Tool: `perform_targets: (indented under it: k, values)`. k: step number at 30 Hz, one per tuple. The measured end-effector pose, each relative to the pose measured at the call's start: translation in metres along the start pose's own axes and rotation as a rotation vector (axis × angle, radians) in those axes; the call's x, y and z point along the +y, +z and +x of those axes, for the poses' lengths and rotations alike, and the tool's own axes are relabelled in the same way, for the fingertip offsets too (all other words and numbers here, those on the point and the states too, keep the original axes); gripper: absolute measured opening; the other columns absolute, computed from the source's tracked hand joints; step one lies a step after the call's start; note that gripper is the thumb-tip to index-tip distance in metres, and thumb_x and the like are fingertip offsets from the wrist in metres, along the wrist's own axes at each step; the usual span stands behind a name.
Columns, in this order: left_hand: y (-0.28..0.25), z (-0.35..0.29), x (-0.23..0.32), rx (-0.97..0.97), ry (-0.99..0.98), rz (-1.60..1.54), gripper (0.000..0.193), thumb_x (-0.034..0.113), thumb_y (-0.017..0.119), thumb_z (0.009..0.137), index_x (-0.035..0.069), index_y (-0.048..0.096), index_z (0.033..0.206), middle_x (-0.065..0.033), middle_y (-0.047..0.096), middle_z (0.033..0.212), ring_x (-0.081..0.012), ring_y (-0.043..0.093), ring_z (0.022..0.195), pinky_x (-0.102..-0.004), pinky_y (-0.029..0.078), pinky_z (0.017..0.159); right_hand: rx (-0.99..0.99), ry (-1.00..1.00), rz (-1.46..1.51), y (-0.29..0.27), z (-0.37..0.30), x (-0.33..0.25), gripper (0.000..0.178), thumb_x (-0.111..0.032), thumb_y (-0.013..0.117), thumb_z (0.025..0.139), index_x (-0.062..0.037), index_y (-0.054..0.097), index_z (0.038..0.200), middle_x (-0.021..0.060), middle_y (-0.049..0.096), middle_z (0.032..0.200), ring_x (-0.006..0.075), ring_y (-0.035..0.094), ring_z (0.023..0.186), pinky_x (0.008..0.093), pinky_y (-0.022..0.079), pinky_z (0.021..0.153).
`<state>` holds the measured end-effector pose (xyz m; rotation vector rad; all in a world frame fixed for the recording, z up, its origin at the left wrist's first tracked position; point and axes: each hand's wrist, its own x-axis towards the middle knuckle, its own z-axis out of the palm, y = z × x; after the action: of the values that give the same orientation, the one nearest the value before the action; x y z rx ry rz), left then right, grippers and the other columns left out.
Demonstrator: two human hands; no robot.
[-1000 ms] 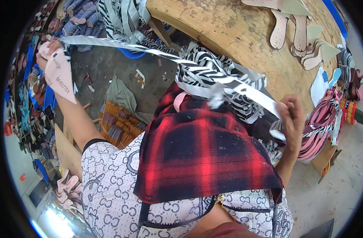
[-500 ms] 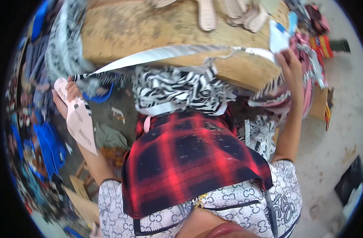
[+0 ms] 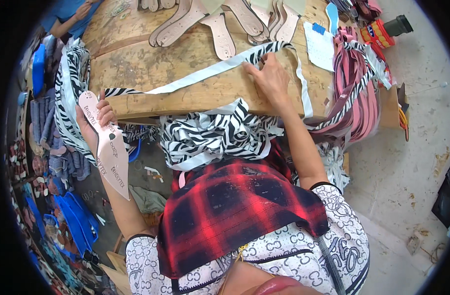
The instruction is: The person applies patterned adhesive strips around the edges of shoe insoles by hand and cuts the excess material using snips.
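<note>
My left hand (image 3: pixel 98 120) is closed around a pale pink, sole-shaped insole board (image 3: pixel 111 152) with dark print on it. From that hand's fingertips a zebra-print strip with a white back (image 3: pixel 185 81) runs up across the wooden table, bends over at the right and hangs past the front edge. At this bend my right hand (image 3: pixel 271 81) has its thumb and fingers spread, right by the strip, and is not closed round it. A heap of zebra-print strip (image 3: pixel 215 135) lies in my lap, over a red and black checked apron (image 3: pixel 235 196).
Several pink insoles (image 3: pixel 220 37) lie at the far side of the wooden table (image 3: pixel 122 64). Pink and zebra strips (image 3: pixel 350 93) hang off its right end, beside a paper sheet (image 3: pixel 319 46). Blue baskets (image 3: pixel 77 216) stand at the left. Another person's arm (image 3: pixel 75 17) shows at the far left.
My right hand has come left and inward over the table, away from the strip's far right part. The strip has slackened and turned. My left hand still holds the insole board, slightly further right.
</note>
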<state>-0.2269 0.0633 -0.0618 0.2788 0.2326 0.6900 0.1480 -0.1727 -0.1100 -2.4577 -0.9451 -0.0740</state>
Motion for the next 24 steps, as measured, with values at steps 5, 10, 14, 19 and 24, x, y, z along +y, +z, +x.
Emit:
perform_targets:
  k: [5, 10, 14, 19, 24]
  values:
    - [0.003, -0.007, 0.014, -0.024, 0.039, 0.001, 0.069, 0.038, 0.058, 0.090, -0.010, 0.033, 0.134, -0.0051, 0.043, 0.086, -0.0122, 0.039, 0.063, -0.0262, 0.038, 0.055, -0.006, 0.018, 0.155, 0.008, 0.008, 0.027, 0.034, -0.033, 0.062, 0.081, 0.0006, 0.060, 0.084, 0.0195, 0.065, 0.083, 0.0373, 0.062, 0.076, 0.0466, 0.047, 0.069]
    - [-0.016, -0.018, 0.028, 0.026, 0.067, -0.010, 0.069, 0.035, 0.061, 0.089, -0.010, 0.033, 0.133, -0.0054, 0.043, 0.087, -0.0120, 0.039, 0.064, -0.0256, 0.038, 0.055, -0.083, 0.024, 0.355, -0.018, -0.018, -0.001, 0.042, -0.042, 0.064, 0.081, -0.0008, 0.058, 0.085, 0.0146, 0.062, 0.080, 0.0306, 0.062, 0.074, 0.0429, 0.048, 0.064]
    - [-0.020, 0.006, 0.018, 0.040, 0.025, -0.052, 0.069, 0.032, 0.064, 0.087, -0.012, 0.034, 0.130, -0.0055, 0.043, 0.087, -0.0111, 0.039, 0.065, -0.0248, 0.037, 0.055, 0.015, -0.220, 0.028, -0.002, -0.023, -0.005, 0.036, -0.034, 0.068, 0.080, -0.0022, 0.059, 0.094, 0.0100, 0.060, 0.078, 0.0300, 0.061, 0.071, 0.0399, 0.049, 0.065]
    - [-0.020, -0.024, 0.049, -0.009, 0.162, -0.076, 0.063, 0.036, 0.062, 0.087, -0.009, 0.040, 0.124, -0.0024, 0.044, 0.080, -0.0105, 0.040, 0.060, -0.0241, 0.037, 0.055, -0.342, 0.408, 0.921, -0.019, 0.009, 0.021, 0.016, -0.022, 0.058, 0.091, -0.0076, 0.055, 0.085, -0.0017, 0.052, 0.065, 0.0109, 0.051, 0.053, 0.0255, 0.039, 0.044]
    - [-0.032, -0.056, 0.059, 0.520, 0.888, 0.644, 0.033, 0.034, 0.055, 0.091, 0.001, 0.054, 0.089, -0.0014, 0.046, 0.068, -0.0151, 0.047, 0.058, -0.0310, 0.041, 0.053, -0.054, 0.379, 1.297, -0.071, 0.040, 0.184, 0.022, -0.004, 0.052, 0.086, -0.0041, 0.052, 0.109, 0.0012, 0.053, 0.090, 0.0115, 0.052, 0.078, 0.0200, 0.044, 0.057]
